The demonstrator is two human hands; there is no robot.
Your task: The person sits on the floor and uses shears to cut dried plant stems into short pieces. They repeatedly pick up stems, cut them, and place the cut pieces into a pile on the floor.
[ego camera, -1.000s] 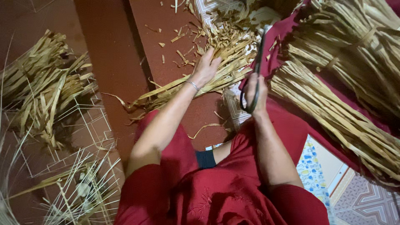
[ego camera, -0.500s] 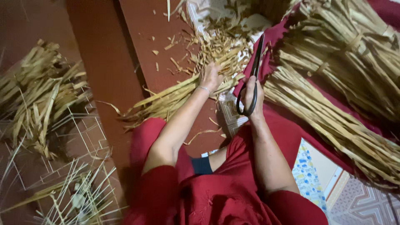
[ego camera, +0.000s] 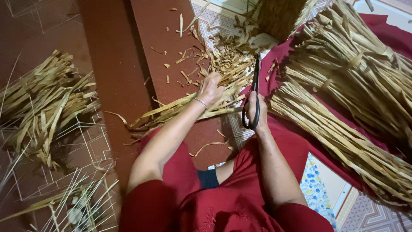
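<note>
The large tied bundles of dried strips (ego camera: 343, 86) run off the right edge. The woven basket (ego camera: 281, 17) is cropped at the top. The scissors' tips (ego camera: 257, 60) merge into the scrap pile. The left hand's fingertips (ego camera: 212, 79) are buried among strips.

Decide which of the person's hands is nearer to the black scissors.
Right. The right hand holds the black scissors by the handles; the left hand grasps dried leaf strips beside them.
</note>
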